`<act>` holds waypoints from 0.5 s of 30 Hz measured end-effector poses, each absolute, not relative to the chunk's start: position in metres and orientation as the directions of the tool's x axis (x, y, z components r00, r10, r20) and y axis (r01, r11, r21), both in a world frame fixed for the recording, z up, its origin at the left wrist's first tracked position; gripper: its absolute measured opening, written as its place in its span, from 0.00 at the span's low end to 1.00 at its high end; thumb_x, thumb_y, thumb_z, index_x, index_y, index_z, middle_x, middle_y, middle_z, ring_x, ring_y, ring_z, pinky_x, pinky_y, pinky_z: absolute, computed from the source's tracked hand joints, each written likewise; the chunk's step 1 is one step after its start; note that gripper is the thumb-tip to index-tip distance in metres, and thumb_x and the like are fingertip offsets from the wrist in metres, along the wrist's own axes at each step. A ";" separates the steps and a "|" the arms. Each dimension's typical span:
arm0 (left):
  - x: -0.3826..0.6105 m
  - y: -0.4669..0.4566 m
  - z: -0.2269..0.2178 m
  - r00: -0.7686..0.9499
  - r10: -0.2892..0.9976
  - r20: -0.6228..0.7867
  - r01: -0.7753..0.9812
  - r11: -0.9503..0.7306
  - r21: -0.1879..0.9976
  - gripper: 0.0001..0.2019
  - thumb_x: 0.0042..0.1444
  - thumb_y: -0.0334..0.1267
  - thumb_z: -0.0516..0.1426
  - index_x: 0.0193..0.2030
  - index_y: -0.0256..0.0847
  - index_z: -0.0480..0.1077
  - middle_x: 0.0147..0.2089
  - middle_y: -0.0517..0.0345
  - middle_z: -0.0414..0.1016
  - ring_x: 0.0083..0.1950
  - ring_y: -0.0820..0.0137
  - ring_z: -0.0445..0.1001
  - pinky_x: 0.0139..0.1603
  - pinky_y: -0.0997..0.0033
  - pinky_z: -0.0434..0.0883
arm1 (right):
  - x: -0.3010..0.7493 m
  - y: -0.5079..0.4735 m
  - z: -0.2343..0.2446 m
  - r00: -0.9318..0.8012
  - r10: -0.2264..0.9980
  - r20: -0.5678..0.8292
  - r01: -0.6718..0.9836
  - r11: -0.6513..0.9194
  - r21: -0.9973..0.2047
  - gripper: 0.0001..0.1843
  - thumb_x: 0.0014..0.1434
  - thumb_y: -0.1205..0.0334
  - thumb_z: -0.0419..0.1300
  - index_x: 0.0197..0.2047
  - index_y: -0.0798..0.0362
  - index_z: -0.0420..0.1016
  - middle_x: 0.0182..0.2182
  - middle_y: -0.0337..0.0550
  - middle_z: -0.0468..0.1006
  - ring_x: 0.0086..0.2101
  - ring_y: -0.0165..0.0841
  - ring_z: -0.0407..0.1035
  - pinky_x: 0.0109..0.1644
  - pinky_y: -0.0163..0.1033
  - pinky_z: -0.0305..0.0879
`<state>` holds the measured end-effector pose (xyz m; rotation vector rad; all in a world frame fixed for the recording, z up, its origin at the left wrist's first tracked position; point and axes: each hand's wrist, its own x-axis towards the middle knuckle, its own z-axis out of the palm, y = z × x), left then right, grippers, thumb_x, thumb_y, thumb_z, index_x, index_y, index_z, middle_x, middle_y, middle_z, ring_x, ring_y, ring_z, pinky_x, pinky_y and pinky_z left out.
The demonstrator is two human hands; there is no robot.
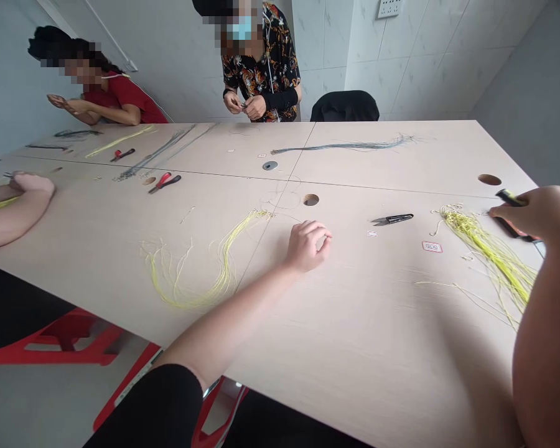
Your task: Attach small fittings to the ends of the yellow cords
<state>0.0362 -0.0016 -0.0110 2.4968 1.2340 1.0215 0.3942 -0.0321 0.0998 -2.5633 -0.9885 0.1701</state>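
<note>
My left hand (309,246) is over the middle of the table, its fingers curled towards the thumb. Whether anything lies in that pinch is too small to tell; a fine, pale line (288,216) runs close to the knuckles. Left of it lies a curved bundle of yellow fishing-line-like strands (224,261). At the far right, my right hand (553,211) closes around a black and yellow-green tool (511,198), mostly covered by the hand. Beneath the hand shows a red and black object (513,227). Beside it spreads a thick bundle of yellow strands (488,249) with small hooks at its top end.
Thread snips (392,219) and a small red-bordered label (432,247) lie between my hands. Red-handled pliers (165,182) and grey strand bundles (345,147) lie farther off. The table has round holes (310,200). Co-workers sit across (261,68) and at the left (18,208).
</note>
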 end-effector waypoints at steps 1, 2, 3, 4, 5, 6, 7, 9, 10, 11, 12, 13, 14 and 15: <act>0.036 -0.002 -0.011 0.422 0.756 0.500 0.635 -0.640 0.433 0.06 0.54 0.32 0.53 0.30 0.42 0.71 0.36 0.58 0.77 0.40 0.68 0.73 0.44 0.64 0.65 | 0.389 -0.029 0.098 0.765 0.644 0.011 0.607 -0.716 -0.346 0.26 0.37 0.72 0.73 0.06 0.53 0.59 0.11 0.43 0.59 0.21 0.29 0.52 0.26 0.45 0.47; 0.036 -0.002 -0.011 0.423 0.757 0.498 0.634 -0.639 0.435 0.06 0.54 0.32 0.53 0.30 0.42 0.71 0.36 0.58 0.77 0.40 0.68 0.73 0.44 0.64 0.65 | 0.385 -0.027 0.096 0.751 0.660 0.031 0.628 -0.698 -0.343 0.25 0.37 0.74 0.71 0.06 0.52 0.60 0.11 0.43 0.59 0.21 0.28 0.50 0.26 0.44 0.46; 0.037 -0.002 -0.011 0.423 0.758 0.496 0.634 -0.639 0.436 0.06 0.54 0.32 0.53 0.31 0.42 0.71 0.36 0.58 0.77 0.40 0.68 0.73 0.44 0.64 0.65 | 0.381 -0.026 0.095 0.735 0.676 0.054 0.647 -0.676 -0.352 0.25 0.38 0.75 0.70 0.05 0.52 0.59 0.10 0.42 0.59 0.20 0.27 0.48 0.26 0.44 0.45; 0.037 -0.002 -0.011 0.425 0.759 0.493 0.632 -0.639 0.438 0.06 0.54 0.32 0.53 0.31 0.42 0.71 0.36 0.58 0.77 0.40 0.68 0.73 0.44 0.64 0.65 | 0.378 -0.026 0.096 0.727 0.684 0.066 0.657 -0.664 -0.357 0.26 0.39 0.74 0.70 0.04 0.52 0.58 0.10 0.43 0.59 0.20 0.26 0.47 0.26 0.44 0.45; 0.037 -0.002 -0.012 0.428 0.759 0.491 0.631 -0.640 0.439 0.06 0.54 0.32 0.53 0.31 0.42 0.72 0.36 0.58 0.77 0.40 0.68 0.73 0.44 0.64 0.65 | 0.375 -0.027 0.098 0.725 0.686 0.056 0.656 -0.664 -0.359 0.27 0.41 0.72 0.69 0.04 0.52 0.57 0.09 0.43 0.59 0.19 0.26 0.47 0.25 0.44 0.45; 0.037 -0.002 -0.012 0.432 0.758 0.488 0.629 -0.641 0.439 0.06 0.54 0.31 0.53 0.31 0.42 0.72 0.36 0.58 0.77 0.40 0.68 0.73 0.43 0.64 0.65 | 0.372 -0.029 0.102 0.730 0.683 0.033 0.647 -0.674 -0.356 0.29 0.43 0.70 0.68 0.03 0.53 0.56 0.09 0.44 0.59 0.18 0.25 0.48 0.25 0.44 0.45; 0.037 -0.001 -0.012 0.436 0.757 0.486 0.626 -0.643 0.440 0.06 0.54 0.31 0.53 0.31 0.42 0.72 0.36 0.58 0.77 0.40 0.68 0.73 0.42 0.65 0.65 | 0.368 -0.032 0.107 0.731 0.682 0.015 0.643 -0.681 -0.350 0.31 0.45 0.68 0.68 0.03 0.53 0.55 0.08 0.45 0.59 0.18 0.25 0.48 0.25 0.44 0.46; 0.037 -0.001 -0.013 0.445 0.750 0.489 0.615 -0.653 0.443 0.06 0.53 0.31 0.53 0.30 0.42 0.71 0.35 0.58 0.77 0.39 0.68 0.73 0.41 0.65 0.65 | 0.359 -0.038 0.119 0.713 0.701 0.005 0.663 -0.672 -0.329 0.33 0.50 0.65 0.66 0.03 0.53 0.53 0.08 0.45 0.59 0.17 0.26 0.49 0.25 0.44 0.47; 0.037 0.000 -0.013 0.451 0.744 0.493 0.607 -0.661 0.442 0.06 0.53 0.31 0.53 0.30 0.41 0.71 0.35 0.58 0.77 0.39 0.68 0.73 0.40 0.66 0.66 | 0.354 -0.040 0.124 0.694 0.720 0.012 0.685 -0.656 -0.316 0.33 0.51 0.65 0.65 0.03 0.53 0.53 0.08 0.45 0.58 0.17 0.26 0.49 0.26 0.44 0.48; 0.037 0.000 -0.013 0.458 0.737 0.497 0.600 -0.669 0.439 0.06 0.53 0.30 0.53 0.30 0.41 0.71 0.35 0.57 0.76 0.39 0.68 0.72 0.40 0.66 0.66 | 0.348 -0.042 0.128 0.668 0.743 0.027 0.713 -0.630 -0.307 0.33 0.52 0.65 0.65 0.04 0.53 0.52 0.08 0.44 0.58 0.17 0.26 0.49 0.26 0.44 0.48; 0.037 0.000 -0.013 0.464 0.731 0.500 0.595 -0.676 0.436 0.06 0.53 0.30 0.53 0.31 0.41 0.71 0.35 0.57 0.76 0.39 0.68 0.72 0.40 0.66 0.67 | 0.341 -0.042 0.130 0.636 0.770 0.043 0.743 -0.596 -0.304 0.32 0.52 0.65 0.65 0.05 0.53 0.52 0.07 0.42 0.57 0.17 0.26 0.49 0.26 0.44 0.48; 0.037 0.000 -0.013 0.469 0.728 0.500 0.593 -0.680 0.431 0.06 0.53 0.30 0.53 0.31 0.41 0.71 0.35 0.57 0.76 0.39 0.68 0.72 0.40 0.66 0.67 | 0.334 -0.041 0.130 0.593 0.803 0.062 0.776 -0.549 -0.310 0.32 0.52 0.64 0.65 0.06 0.52 0.52 0.07 0.41 0.56 0.17 0.26 0.48 0.26 0.43 0.48; 0.037 0.000 -0.013 0.475 0.726 0.497 0.596 -0.681 0.426 0.06 0.53 0.30 0.53 0.31 0.41 0.72 0.35 0.57 0.76 0.40 0.68 0.72 0.41 0.66 0.67 | 0.326 -0.038 0.126 0.541 0.838 0.073 0.806 -0.492 -0.328 0.31 0.51 0.63 0.66 0.07 0.52 0.53 0.07 0.40 0.55 0.17 0.27 0.48 0.26 0.43 0.48; 0.037 0.000 -0.013 0.478 0.728 0.492 0.601 -0.679 0.421 0.06 0.53 0.30 0.53 0.31 0.41 0.72 0.35 0.57 0.76 0.40 0.68 0.72 0.41 0.66 0.67 | 0.317 -0.034 0.119 0.482 0.874 0.069 0.829 -0.429 -0.359 0.29 0.51 0.63 0.67 0.08 0.52 0.54 0.07 0.38 0.55 0.16 0.27 0.48 0.26 0.42 0.47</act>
